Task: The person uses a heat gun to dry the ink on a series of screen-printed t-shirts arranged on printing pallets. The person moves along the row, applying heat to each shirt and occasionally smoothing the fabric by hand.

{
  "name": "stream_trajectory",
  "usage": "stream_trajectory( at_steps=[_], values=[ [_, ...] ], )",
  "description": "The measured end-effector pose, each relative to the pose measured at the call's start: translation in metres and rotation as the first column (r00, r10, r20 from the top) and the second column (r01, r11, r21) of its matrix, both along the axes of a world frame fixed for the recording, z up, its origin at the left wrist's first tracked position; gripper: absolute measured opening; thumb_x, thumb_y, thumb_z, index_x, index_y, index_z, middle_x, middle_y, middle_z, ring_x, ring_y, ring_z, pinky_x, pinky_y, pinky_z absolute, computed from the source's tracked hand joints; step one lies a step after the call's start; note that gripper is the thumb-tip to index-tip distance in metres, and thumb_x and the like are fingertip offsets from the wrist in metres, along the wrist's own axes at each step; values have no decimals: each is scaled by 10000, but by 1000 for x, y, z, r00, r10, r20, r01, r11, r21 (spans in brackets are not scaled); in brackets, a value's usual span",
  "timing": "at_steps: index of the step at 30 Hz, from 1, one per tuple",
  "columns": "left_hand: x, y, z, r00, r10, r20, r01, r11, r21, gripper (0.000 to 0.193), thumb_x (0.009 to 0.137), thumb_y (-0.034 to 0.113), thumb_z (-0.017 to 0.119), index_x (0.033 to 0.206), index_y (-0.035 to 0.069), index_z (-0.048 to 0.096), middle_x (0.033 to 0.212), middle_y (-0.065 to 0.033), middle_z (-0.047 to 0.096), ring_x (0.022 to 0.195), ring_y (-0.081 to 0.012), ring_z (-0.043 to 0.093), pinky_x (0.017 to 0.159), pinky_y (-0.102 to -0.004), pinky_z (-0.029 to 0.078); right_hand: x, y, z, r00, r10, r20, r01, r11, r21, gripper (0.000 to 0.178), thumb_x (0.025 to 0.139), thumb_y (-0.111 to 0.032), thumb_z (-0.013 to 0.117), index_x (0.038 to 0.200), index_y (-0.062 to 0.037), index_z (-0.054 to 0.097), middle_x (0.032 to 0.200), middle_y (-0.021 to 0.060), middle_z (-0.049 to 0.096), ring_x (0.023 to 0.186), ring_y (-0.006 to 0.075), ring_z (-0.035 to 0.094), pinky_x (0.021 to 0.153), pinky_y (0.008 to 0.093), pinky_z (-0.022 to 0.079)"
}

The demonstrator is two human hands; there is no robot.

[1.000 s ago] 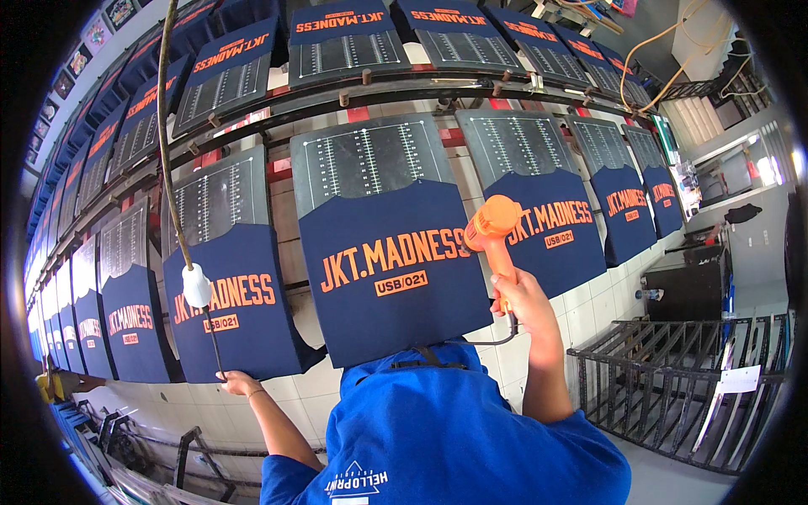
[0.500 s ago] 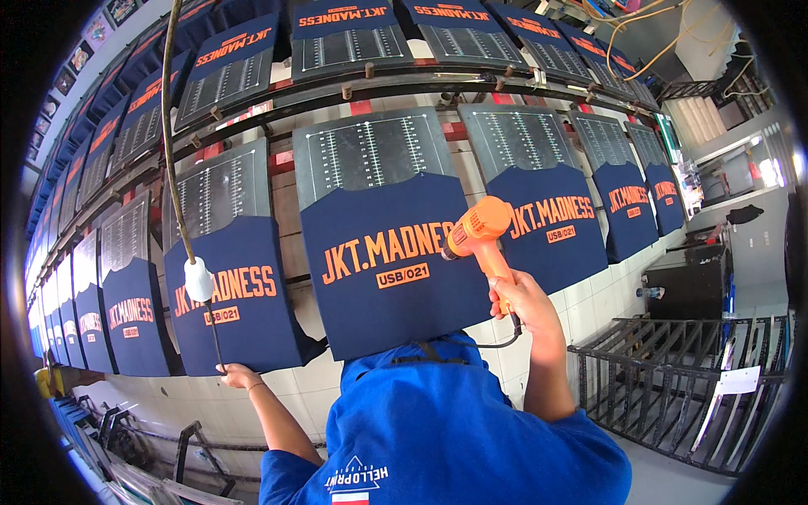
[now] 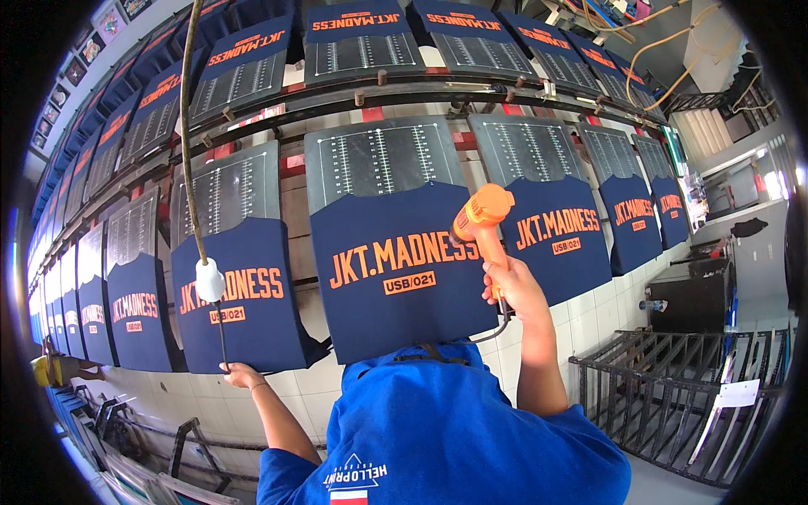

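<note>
My right hand [image 3: 515, 290] grips the handle of an orange heat gun [image 3: 484, 217], its dark nozzle over the right end of the large orange print on a navy shirt panel [image 3: 396, 324]. That panel lies flat on a dark pallet [image 3: 383, 151] with white ruler marks. At the left, my left hand [image 3: 242, 375] is closed on a thin dark cord [image 3: 222, 337] with its fingertips. The cord hangs from a white connector [image 3: 209, 280] in front of another printed navy panel [image 3: 282, 332]. Part of the print lies hidden behind the heat gun.
Similar pallets with navy panels run in rows on both sides and across a dark rail [image 3: 337, 99]. A brown overhead cable [image 3: 185, 126] drops to the connector. Black metal racks [image 3: 665, 396] stand at the lower right, and a person in yellow [image 3: 50, 370] is at far left.
The heat gun and my right hand have moved slightly up and away over the panel, uncovering more of the print. My left hand keeps the cord. The whole view has shifted a little.
</note>
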State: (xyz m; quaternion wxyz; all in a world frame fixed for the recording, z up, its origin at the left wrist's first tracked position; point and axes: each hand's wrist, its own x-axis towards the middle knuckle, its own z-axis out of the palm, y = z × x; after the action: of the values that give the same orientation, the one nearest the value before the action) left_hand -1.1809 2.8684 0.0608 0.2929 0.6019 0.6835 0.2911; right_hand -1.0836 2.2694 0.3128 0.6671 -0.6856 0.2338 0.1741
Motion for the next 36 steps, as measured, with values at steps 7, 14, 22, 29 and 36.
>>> stream_trajectory(
  at_steps=[7,14,22,29,36],
  values=[
    [-2,2,-3,1000,5,-7,-5,1000,-8,697,949,491,452,1111,-181,537,1104,-370,587,1001,-463,602,890,-492,475,12,11,-5,999,40,1,-40,999,20,251,907,-241,610,994,-9,565,733,38,556,555,137,605,488,253,491],
    [1,-6,5,999,20,39,-19,1000,-20,687,949,488,455,1103,-175,542,1087,-365,597,989,-460,608,890,-487,479,16,17,-2,995,101,16,-101,995,16,266,904,-250,614,991,-6,552,744,42,560,572,129,613,491,253,494],
    [-2,1,-2,1000,3,-22,-3,1000,16,705,947,501,444,1108,-178,539,1090,-372,590,997,-473,597,893,-491,473,-6,15,7,991,134,-20,-134,991,3,256,897,-237,621,976,-7,542,737,40,568,561,128,605,497,257,489],
    [0,-1,-2,1000,26,16,-26,1000,16,703,936,510,437,1105,-162,556,1091,-366,596,1004,-481,595,894,-502,470,-23,3,13,988,148,-46,-148,989,3,275,898,-264,625,983,-13,551,746,41,566,575,128,607,499,255,484],
    [0,5,-7,994,19,-106,-14,999,48,707,951,525,395,1080,-151,558,1058,-367,603,974,-502,599,869,-538,474,-31,-11,17,985,163,-54,-159,984,73,220,916,-218,600,975,-15,540,737,39,554,570,130,602,501,257,487]
  ],
)
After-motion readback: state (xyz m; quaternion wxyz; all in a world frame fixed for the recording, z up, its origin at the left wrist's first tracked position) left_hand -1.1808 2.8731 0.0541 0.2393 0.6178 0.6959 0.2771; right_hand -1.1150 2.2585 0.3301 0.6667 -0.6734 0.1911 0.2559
